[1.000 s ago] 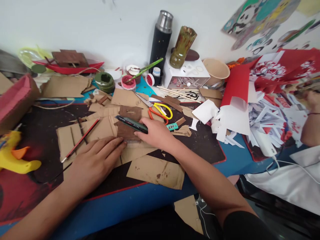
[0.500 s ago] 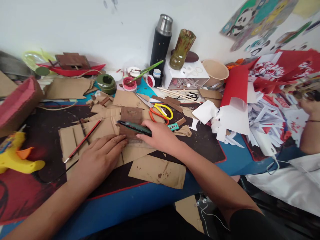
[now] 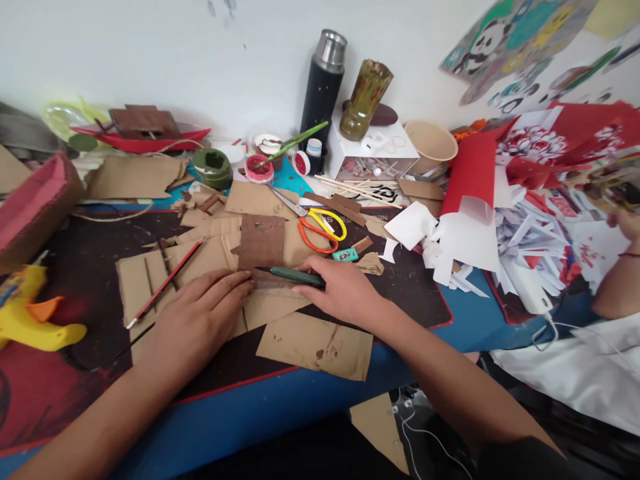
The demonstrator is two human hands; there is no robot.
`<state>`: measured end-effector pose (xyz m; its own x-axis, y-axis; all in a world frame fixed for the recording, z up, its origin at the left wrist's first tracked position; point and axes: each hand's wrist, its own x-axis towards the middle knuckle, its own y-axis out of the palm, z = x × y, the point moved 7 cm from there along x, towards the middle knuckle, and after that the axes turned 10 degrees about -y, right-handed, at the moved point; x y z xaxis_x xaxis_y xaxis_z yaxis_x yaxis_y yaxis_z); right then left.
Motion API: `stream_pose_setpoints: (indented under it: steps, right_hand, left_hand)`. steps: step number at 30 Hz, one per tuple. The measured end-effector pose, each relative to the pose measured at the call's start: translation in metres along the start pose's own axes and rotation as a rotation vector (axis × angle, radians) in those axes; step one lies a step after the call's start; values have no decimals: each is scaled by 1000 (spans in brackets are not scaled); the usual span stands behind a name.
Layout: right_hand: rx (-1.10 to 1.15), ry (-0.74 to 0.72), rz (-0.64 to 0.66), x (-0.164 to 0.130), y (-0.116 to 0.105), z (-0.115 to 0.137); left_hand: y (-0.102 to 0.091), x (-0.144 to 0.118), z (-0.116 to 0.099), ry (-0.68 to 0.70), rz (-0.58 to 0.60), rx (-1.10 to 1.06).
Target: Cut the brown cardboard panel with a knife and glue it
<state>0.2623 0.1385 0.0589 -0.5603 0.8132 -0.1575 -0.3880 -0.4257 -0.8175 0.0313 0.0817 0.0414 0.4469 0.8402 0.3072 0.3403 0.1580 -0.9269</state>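
My right hand [image 3: 343, 287] grips a dark green utility knife [image 3: 295, 275], its dark blade end pointing left over the lower part of a brown-painted piece of cardboard [image 3: 261, 240]. My left hand [image 3: 205, 313] lies flat, its fingers stretched out, the fingertips at the lower left of that brown piece. Beneath are bare cardboard sheets [image 3: 137, 287]. A red pencil [image 3: 165, 283] rests on them beside my left hand. Scissors [image 3: 320, 227] with yellow and orange handles lie just beyond my right hand, near a small teal item [image 3: 345, 255].
A yellow glue gun [image 3: 35, 320] lies at the left, below a pink-lined cardboard box [image 3: 40, 207]. Behind stand a red boat model [image 3: 145, 133], paint jars [image 3: 213, 167] and a black flask [image 3: 323, 87]. Paper scraps [image 3: 530, 233] heap at the right, near another person's arm [image 3: 620, 280].
My right hand has moved the utility knife right and towards me, uncovering more of the brown cardboard. My left hand has stayed almost in place.
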Motion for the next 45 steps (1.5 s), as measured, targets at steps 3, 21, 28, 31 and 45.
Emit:
stream_pose_setpoints:
  steps: [3, 21, 28, 31, 45]
  right_hand:
    - [21, 8, -16, -3, 2, -4]
    - [-190, -97, 88, -16, 7, -6]
    - [-185, -157, 85, -17, 6, -2]
    - [-189, -156, 74, -17, 7, -3]
    - [-228, -157, 57, -13, 3, -10]
  left_hand:
    - [0, 1, 1, -3, -14, -5]
    - [-12, 11, -4, 50, -131, 16]
    - [-12, 11, 1, 8, -134, -46]
    - [-11, 10, 2, -7, -147, -64]
    - [-14, 16, 3, -35, -122, -133]
